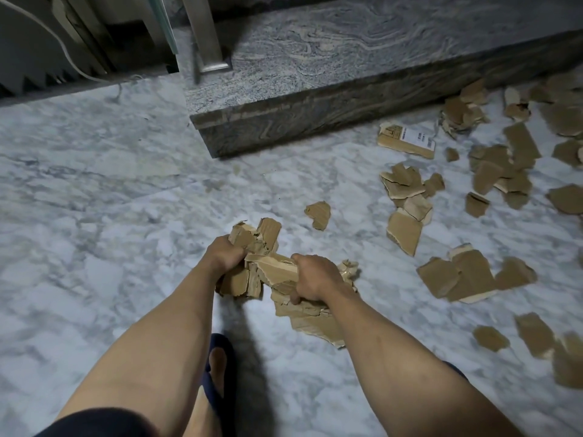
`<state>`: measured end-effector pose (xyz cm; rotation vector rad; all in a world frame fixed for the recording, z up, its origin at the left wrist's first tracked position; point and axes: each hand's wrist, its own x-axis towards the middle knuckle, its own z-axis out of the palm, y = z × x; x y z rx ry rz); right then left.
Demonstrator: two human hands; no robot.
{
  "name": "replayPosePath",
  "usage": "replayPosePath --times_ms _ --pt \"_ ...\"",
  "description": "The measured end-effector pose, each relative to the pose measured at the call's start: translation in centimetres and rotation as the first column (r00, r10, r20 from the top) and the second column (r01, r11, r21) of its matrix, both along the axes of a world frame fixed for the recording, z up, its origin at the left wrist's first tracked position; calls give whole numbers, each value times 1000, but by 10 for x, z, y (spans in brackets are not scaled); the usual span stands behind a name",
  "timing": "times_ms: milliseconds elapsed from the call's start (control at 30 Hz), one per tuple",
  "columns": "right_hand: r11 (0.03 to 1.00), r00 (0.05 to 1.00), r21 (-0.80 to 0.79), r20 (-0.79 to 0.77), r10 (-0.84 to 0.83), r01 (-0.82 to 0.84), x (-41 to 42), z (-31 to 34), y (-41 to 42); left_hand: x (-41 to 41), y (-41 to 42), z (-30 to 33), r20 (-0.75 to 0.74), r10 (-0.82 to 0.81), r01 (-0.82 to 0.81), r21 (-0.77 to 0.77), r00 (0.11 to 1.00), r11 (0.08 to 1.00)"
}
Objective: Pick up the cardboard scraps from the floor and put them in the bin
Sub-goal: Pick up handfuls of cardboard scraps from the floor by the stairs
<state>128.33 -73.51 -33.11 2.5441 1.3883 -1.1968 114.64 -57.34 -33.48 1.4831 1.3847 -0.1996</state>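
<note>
Both my hands hold a bundle of torn brown cardboard scraps [271, 269] above the white marble floor. My left hand [224, 254] grips the bundle's left part, fingers curled round several pieces. My right hand [314, 277] grips the right part, with larger pieces hanging below it. Several more scraps lie on the floor to the right: a single small one [318, 214], a pile [407, 203], a flat pair [457, 275], and a piece with a white label [407, 140]. No bin is in view.
A grey granite step [315, 89] runs across the top, its corner near the middle. A metal post [205, 33] stands on it. A white cable [63, 48] hangs at the top left. My foot in a dark sandal [217, 373] is below my hands.
</note>
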Motion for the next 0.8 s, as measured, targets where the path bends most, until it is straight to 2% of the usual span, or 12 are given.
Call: replayPosePath --times_ms 167,233,333,433,500,633,800 --pt "996 995 -38 -61 -80 78 4 2 7 0 1 -1 30 33 -32 -24 999 999" --pt "991 986 -51 -102 -130 125 9 2 10 -1 1 0 53 103 -100 -60 993 993" --pt "943 923 -29 -196 -330 331 35 9 17 -2 2 6 86 253 -240 -136 964 961" --pt "878 862 30 -211 -461 478 76 21 32 -1 8 5 106 333 -314 -164 937 935" --pt "877 864 34 -195 -464 479 95 25 42 1 11 6 123 343 -322 -159 931 933" --pt "889 871 -58 -178 -458 455 101 15 50 10 12 5 139 329 -306 -164 934 938" --pt "897 891 -44 -104 -443 441 96 4 50 25 11 1 140 311 -288 -159 940 944"
